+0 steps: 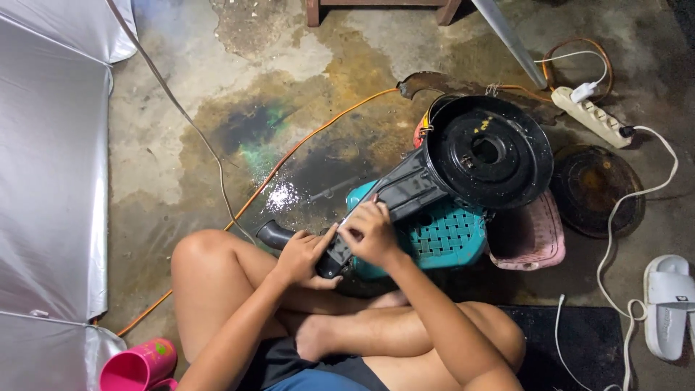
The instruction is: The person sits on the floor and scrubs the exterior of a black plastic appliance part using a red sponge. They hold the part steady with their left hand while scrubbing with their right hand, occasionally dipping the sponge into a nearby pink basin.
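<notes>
Both hands on the black housing (463, 163): my left hand (300, 255) is wrapped around its snout at 8 o'clock, my right hand (371, 233) pinches a thin tool there; I'd brace it on the teal basket (445, 239).

Stained wet concrete floor (181, 166) w/ silver sheet (51, 181) at edge.

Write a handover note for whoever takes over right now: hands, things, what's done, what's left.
Left hand: grips the narrow handle end of the black plastic housing with the round drum.
Right hand: fingers pressed on top of its neck; any tool is hidden.
Housing lies across the overturned teal plastic basket, pink basket beside it, rusty round disc on the floor.
Done: disc lies apart from the drum.
Left: cannot tell.
</notes>
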